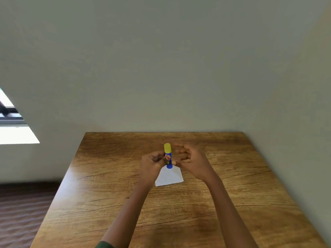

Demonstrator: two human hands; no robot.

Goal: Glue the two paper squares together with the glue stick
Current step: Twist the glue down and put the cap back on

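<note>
A glue stick point(168, 155) with a blue body and a yellow cap stands upright in the air above the table, cap on. My left hand point(152, 164) grips its blue body from the left. My right hand point(192, 161) is just to the right of it, fingers spread and curled toward the stick, its thumb near the lower body; I cannot tell whether it touches. White paper point(169, 177) lies flat on the wooden table point(232, 194) right below the stick. I can make out only one sheet; a second may lie under it.
The table's far edge meets a pale wall. Dark wood floor point(21, 212) lies off the table's left edge, and a bright window point(12, 133) is at the far left. A green sleeve point(103, 245) shows at the bottom.
</note>
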